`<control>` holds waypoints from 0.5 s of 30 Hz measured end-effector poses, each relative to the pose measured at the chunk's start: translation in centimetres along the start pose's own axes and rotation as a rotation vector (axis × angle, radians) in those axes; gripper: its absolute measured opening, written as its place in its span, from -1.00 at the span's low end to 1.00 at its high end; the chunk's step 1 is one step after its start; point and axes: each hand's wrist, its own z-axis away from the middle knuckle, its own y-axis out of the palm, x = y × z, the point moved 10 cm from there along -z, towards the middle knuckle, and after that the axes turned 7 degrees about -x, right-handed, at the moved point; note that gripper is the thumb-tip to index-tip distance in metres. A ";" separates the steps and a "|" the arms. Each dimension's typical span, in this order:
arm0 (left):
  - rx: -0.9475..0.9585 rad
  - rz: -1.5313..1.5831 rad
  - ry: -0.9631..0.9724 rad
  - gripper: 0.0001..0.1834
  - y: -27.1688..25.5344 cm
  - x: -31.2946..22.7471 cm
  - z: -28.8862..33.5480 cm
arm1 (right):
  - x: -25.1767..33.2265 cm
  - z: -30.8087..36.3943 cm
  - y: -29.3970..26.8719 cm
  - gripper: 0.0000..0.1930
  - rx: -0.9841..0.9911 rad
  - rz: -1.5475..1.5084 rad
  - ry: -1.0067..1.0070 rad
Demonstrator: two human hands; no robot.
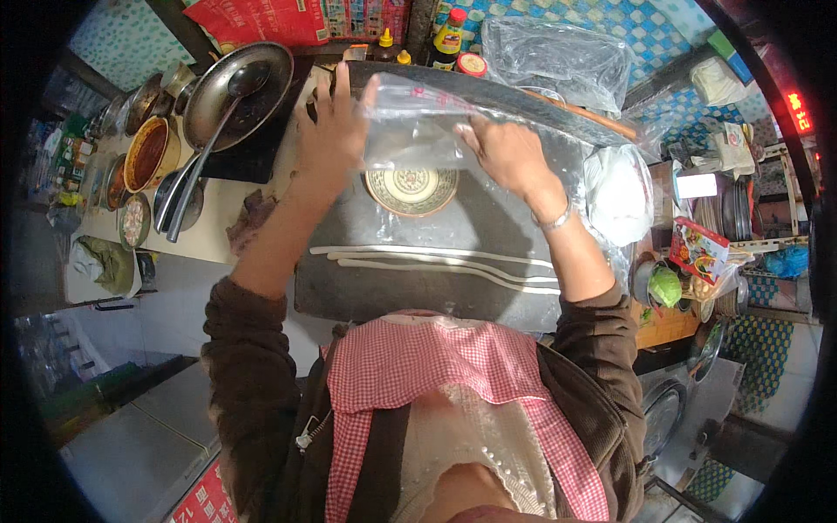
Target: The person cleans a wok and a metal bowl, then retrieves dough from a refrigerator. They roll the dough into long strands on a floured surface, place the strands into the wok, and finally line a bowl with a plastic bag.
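Note:
A clear plastic bag (414,139) with pink print is stretched above the far side of the dark work board. My right hand (510,152) pinches the bag's right edge between thumb and fingers. At the bag's left edge is my left hand (336,122), its fingers spread apart and slightly blurred; whether it grips the film is hard to see. Beneath the bag sits a patterned round dish (414,192), its far part covered by the film. Nearer to me, several long, thin dough strips (436,258) lie side by side across the board.
To the left, a wok (283,74) holds a long-handled ladle (228,113), beside a pot of red sauce (150,155). A white plastic bag (617,196) rests right of the board (349,296). Behind are a wooden rolling pin (593,119) and a sauce bottle (449,37).

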 end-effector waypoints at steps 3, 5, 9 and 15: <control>0.345 0.181 -0.087 0.26 1.0 -2.8 2.9 | -1.9 3.4 4.3 -0.56 0.113 0.034 0.065; 0.405 0.243 -0.102 0.32 5.1 -5.1 7.5 | -3.0 5.5 8.8 -0.56 0.207 0.022 0.073; 0.763 0.330 -0.185 0.22 10.1 -8.6 11.3 | -4.2 6.9 14.4 -0.62 0.300 0.131 0.156; 0.685 0.292 -0.215 0.38 12.8 -7.7 11.8 | -1.3 8.5 13.3 -0.64 0.253 0.097 -0.016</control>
